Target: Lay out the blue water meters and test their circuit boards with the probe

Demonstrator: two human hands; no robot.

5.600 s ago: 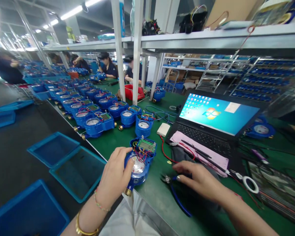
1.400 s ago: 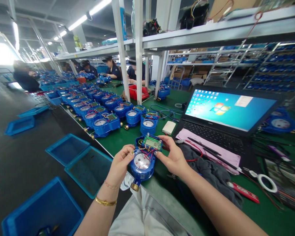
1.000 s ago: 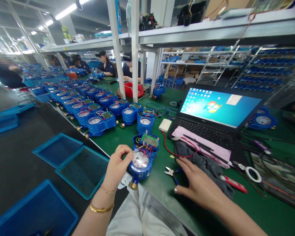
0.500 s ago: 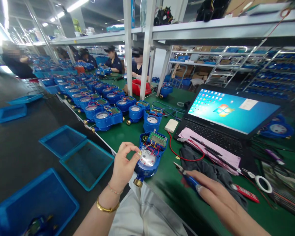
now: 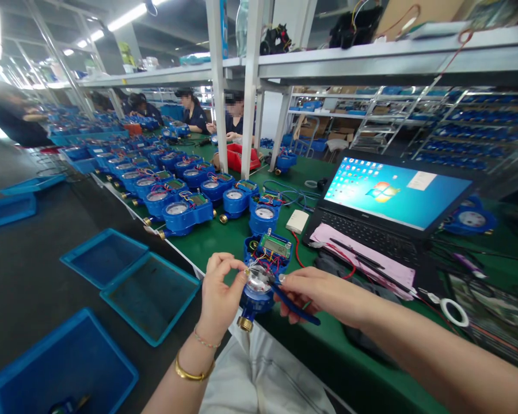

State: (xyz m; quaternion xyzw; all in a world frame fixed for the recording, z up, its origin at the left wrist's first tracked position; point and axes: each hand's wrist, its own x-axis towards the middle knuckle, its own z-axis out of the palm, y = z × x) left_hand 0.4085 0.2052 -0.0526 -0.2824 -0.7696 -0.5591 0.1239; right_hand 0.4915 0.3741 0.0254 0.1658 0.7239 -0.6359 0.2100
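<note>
A blue water meter (image 5: 252,303) with a brass threaded end stands at the table edge in front of me, its top uncovered. Loose red and white wires run between its round dial and a small circuit board with a display (image 5: 277,247). My left hand (image 5: 221,290) pinches thin wires with a small yellowish end, at the left of the dial. From the right, my right hand (image 5: 311,290) grips blue-handled pliers (image 5: 300,310). Their jaws reach over the dial, close to the left fingertips; whether they touch the wires I cannot tell.
Rows of similar blue meters (image 5: 185,214) stand to the left and behind. An open laptop (image 5: 384,195), a pink cloth (image 5: 362,259) and a white tape roll (image 5: 454,312) lie right. Blue trays (image 5: 149,305) are on the lower left. Several people sit farther back.
My right hand has brought the pliers leftward from over the table to the dial. My left hand keeps its pinch beside the meter. The view has shifted slightly.
</note>
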